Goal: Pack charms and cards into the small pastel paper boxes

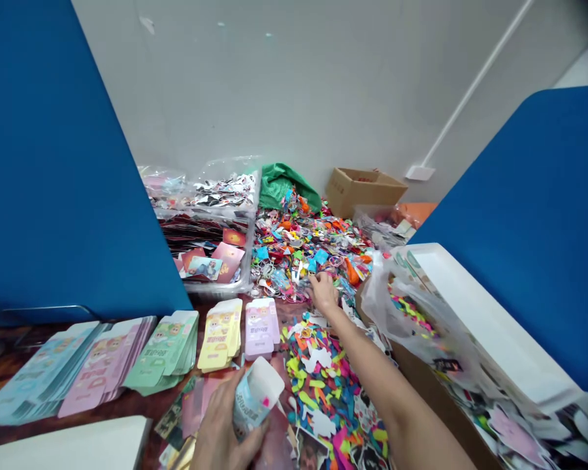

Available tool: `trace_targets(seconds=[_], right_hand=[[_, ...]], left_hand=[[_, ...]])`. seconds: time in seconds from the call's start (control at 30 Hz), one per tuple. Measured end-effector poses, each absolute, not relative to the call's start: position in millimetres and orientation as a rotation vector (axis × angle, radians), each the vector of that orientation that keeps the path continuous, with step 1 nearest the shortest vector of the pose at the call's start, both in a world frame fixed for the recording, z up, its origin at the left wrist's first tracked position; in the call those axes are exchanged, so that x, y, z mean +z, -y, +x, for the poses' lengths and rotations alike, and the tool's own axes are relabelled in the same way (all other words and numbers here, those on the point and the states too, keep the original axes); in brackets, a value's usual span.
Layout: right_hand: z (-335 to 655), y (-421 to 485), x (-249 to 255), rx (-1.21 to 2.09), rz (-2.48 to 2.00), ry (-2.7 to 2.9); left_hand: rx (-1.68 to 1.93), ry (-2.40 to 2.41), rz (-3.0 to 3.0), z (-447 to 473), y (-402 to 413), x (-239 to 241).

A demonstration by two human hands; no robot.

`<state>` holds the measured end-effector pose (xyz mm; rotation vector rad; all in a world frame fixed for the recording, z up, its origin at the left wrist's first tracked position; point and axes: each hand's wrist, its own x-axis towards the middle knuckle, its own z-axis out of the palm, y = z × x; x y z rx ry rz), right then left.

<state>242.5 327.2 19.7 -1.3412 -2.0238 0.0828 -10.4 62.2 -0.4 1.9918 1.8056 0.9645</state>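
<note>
My left hand is at the bottom of the view, its fingers wrapped round a small light-blue paper box whose white flap stands up. My right arm stretches forward over a spread of colourful cut-out pieces. My right hand rests palm down at the near edge of a big pile of bright small trinkets, its fingers curled into the pile; I cannot make out what they hold, if anything. Flat box blanks lie fanned in stacks to the left: blue, pink, green, yellow and lilac.
Clear trays of printed cards stand at the back left. A green bag and a cardboard box sit against the wall. A plastic-lined box of pieces is on the right. Blue partitions flank both sides.
</note>
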Motion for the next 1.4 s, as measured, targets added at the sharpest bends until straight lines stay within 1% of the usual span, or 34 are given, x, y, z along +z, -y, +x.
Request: trace_targets(seconds=[0.1, 0.27, 0.3, 0.37, 0.43, 0.47, 0.63, 0.7, 0.8, 0.93, 1.0, 1.1, 1.17, 1.4], right_hand=[[246.9, -313.5, 33.7, 0.132, -1.299, 2.059], [244.7, -265.9, 77.8, 0.312, -1.248, 2.109], [242.1, -254.5, 85.6, 0.404, -1.225, 2.123], [235.4, -232.1, 96.8, 0.704, -1.147, 2.095], [228.2, -212.1, 102.4, 0.812, -1.075, 2.064], [224.8, -203.0, 103.8, 0.758, -1.031, 2.07], [213.2, -167.8, 107.4, 0.234, -0.611, 2.156], [212.4, -159.6, 106.7, 0.121, -0.511, 2.175], [214.9, -153.2, 101.3, 0.047, -0.434, 2.24], [214.8, -145.9, 97.7, 0.124, -0.412, 2.292], [209.4, -140.9, 103.0, 0.289, -0.513, 2.257], [197.9, -135.0, 116.1, 0.647, -0.757, 2.262], [190.9, -133.9, 122.7, 0.783, -0.837, 2.304], [177.5, -137.9, 124.4, 0.71, -0.843, 2.428]], left_hand=[[0.994, -1.876, 1.889, -10.1, -66.5, 8.1], [1.031, -1.865, 1.818, -9.1, -77.1, 21.5], [1.039, -1.859, 1.814, -8.9, -78.6, 22.3], [1.062, -1.863, 1.807, -8.2, -80.0, 22.3], [1.083, -1.874, 1.807, -7.9, -79.9, 21.0], [1.094, -1.88, 1.809, -8.1, -79.4, 20.3], [1.135, -1.914, 1.833, -11.9, -74.4, 19.3], [1.144, -1.932, 1.843, -13.2, -72.0, 20.7], [1.156, -1.962, 1.875, -13.9, -68.8, 23.3], [1.214, -1.956, 1.958, -14.3, -65.7, 24.4], [1.258, -1.949, 2.0, -14.8, -64.7, 24.1], [1.283, -1.941, 2.05, -15.1, -63.5, 23.7], [1.27, -1.926, 2.083, -14.8, -62.5, 22.8], [1.218, -1.903, 2.094, -12.6, -58.9, 16.8]])
